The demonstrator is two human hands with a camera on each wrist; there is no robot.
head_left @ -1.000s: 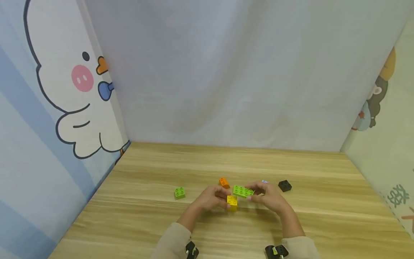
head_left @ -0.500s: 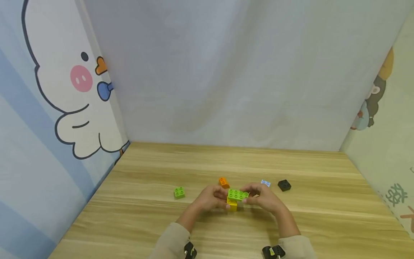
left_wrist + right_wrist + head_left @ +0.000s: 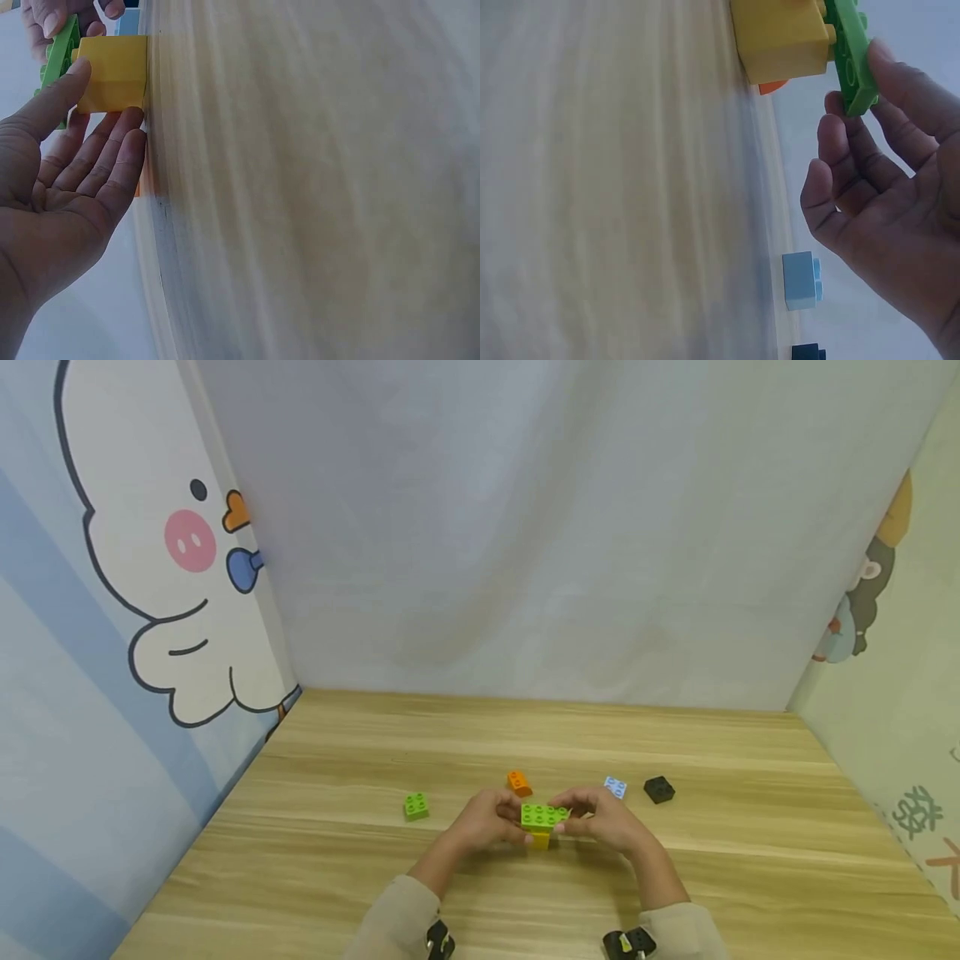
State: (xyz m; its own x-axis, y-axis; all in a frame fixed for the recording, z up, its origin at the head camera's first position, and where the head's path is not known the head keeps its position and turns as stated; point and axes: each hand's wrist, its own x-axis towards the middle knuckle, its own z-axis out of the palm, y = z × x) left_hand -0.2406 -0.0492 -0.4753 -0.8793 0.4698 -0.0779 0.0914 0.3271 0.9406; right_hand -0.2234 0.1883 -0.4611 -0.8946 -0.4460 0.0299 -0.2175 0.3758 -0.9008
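Low in the middle of the frame, two hands meet over a wooden bench (image 3: 375, 877). The left hand (image 3: 487, 820) has its fingers against a yellow block (image 3: 540, 840) that stands on the bench. The right hand (image 3: 603, 820) pinches a flat green plate (image 3: 543, 815) that lies on top of the yellow block. Just behind the hands sits an orange block (image 3: 519, 783). A small green block (image 3: 416, 806) sits to the left of them. To the right are a light blue block (image 3: 616, 787) and a black block (image 3: 659, 790). A cartoon duck (image 3: 161, 585) fills the wall at the upper left.
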